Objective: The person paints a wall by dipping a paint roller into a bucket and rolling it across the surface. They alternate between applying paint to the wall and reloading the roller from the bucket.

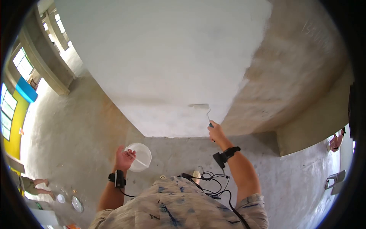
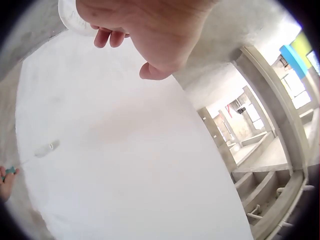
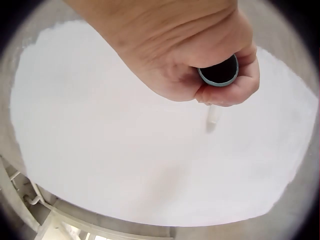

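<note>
My right hand (image 1: 216, 131) grips the teal handle (image 3: 218, 73) of a small paint roller (image 1: 198, 106), whose sleeve lies against the white painted patch of wall (image 1: 164, 57) near its lower right edge. The roller (image 2: 46, 148) also shows small and far off in the left wrist view, and its sleeve (image 3: 213, 119) pokes out below my fist in the right wrist view. My left hand (image 1: 125, 158) holds a round white plastic bowl (image 1: 140, 156) by its rim, down and to the left of the roller. The bowl's edge (image 2: 75, 20) peeks out behind my fingers.
Bare grey plaster (image 1: 301, 76) borders the white patch on the right and below. Black cables (image 1: 211, 183) hang by my chest. Round lids or dishes (image 1: 76, 204) lie on the concrete floor at lower left. Concrete window frames (image 1: 45, 57) stand far left. Another person (image 1: 36, 185) is at left.
</note>
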